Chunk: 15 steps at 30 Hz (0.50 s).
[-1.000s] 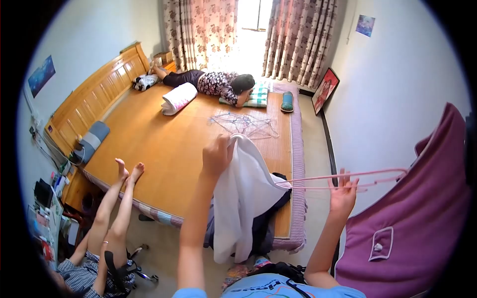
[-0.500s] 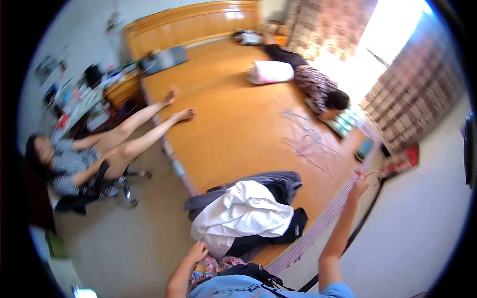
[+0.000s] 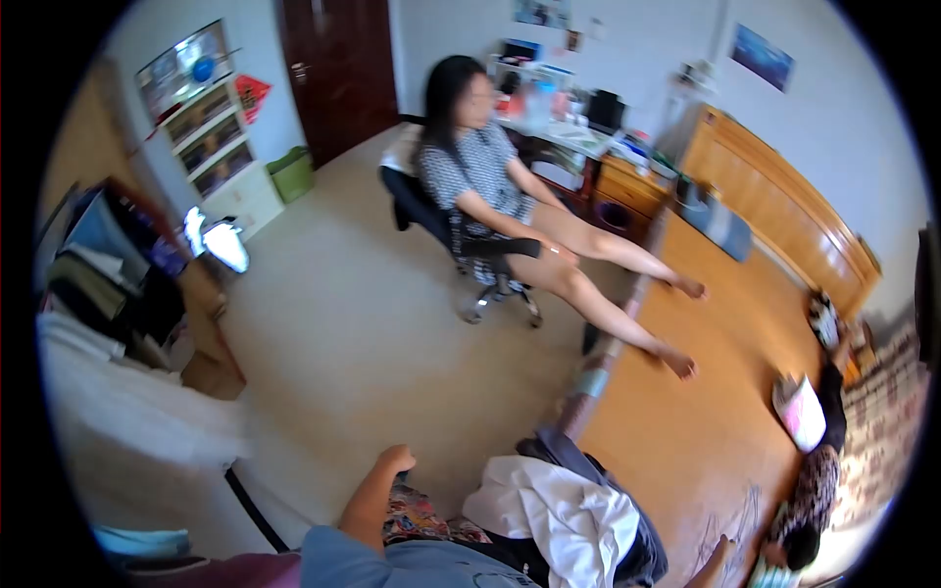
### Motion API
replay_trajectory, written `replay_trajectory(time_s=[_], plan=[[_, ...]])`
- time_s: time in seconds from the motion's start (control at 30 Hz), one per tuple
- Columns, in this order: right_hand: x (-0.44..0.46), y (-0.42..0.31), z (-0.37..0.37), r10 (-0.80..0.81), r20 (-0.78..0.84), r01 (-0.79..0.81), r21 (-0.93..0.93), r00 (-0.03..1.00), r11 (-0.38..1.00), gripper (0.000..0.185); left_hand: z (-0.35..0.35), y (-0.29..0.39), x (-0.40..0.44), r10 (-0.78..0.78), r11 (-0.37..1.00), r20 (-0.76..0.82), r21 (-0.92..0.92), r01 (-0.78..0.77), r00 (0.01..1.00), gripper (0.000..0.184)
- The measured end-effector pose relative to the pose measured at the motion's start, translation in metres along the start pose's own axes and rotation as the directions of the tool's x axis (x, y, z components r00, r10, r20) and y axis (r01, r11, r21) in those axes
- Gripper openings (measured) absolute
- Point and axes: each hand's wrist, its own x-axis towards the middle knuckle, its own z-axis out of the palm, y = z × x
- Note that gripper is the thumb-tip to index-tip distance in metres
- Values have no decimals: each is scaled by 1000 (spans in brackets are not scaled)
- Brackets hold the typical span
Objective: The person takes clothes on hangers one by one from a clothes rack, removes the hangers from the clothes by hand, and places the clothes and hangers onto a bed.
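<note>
My left hand (image 3: 398,460) is closed in front of my body, above the floor and beside my patterned shorts (image 3: 421,515). A small dark bit shows just under its fingers, too little to name. A white garment (image 3: 559,514) lies crumpled over dark clothes (image 3: 642,549) at the bed's near end. At the bottom edge my right hand (image 3: 723,555) is partly in view over the bed, blurred, near thin wire hangers (image 3: 742,519). What its fingers hold, if anything, does not show.
A person (image 3: 485,186) sits on a swivel chair with feet on the bed (image 3: 676,431). Another person (image 3: 816,490) lies along its far side, near a rolled white-pink bundle (image 3: 801,412). On the left stand a clothes-filled rack (image 3: 108,284), a white cabinet (image 3: 221,157) and a green bin (image 3: 290,174).
My view has swung left, so the door, cabinet and rack now show. My right hand, earlier raised with a hanger hook at its fingers, now sits low at the frame's edge.
</note>
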Motion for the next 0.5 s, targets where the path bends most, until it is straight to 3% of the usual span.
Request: replay_trajectory(time_s=[0.03,0.07,0.1,0.13,0.17,0.2,0.27,0.3,0.37,0.4,0.47,0.5], plan=[[-21,-28,10,-67,33,65,79,997,995,27,4,-14,6,54,997,-66,-44,-57,996,33],[-43,-60,21,-148,66,136,165,987,977,26,6,-28,11,57,990,35,-130,-52,998,32],[-69,-93,34,-241,99,209,259,966,943,25,29,-54,30,143,975,-58,-163,-151,988,32],[-103,-126,47,-334,194,252,355,922,900,25,52,-76,45,233,964,-158,-92,-249,960,32],[-145,-157,60,-445,312,276,460,839,844,25,89,-117,81,345,937,-82,91,-337,935,34],[-190,-186,69,-547,427,272,551,720,789,24,61,-111,37,159,982,102,-116,-147,982,36],[-284,-254,79,-729,576,189,722,370,666,24,-15,-103,-60,340,922,15,-203,-330,940,32],[-339,-289,75,-792,593,105,787,148,609,24,-14,-128,-63,318,880,72,-392,-266,945,36],[-447,-356,58,-856,431,-145,863,-286,483,25,-8,-177,-65,165,858,-74,-480,-180,984,33],[-480,-409,-16,-865,243,123,970,-439,210,26,-9,-199,-66,43,831,-175,-540,-133,984,31],[-537,-481,-122,-699,98,-22,987,-709,161,27,-34,-237,-88,-103,778,-299,-618,-110,949,29],[-563,-513,-158,-619,3,-66,994,-786,87,28,-49,-252,-98,-210,734,-392,-668,-120,895,29]])
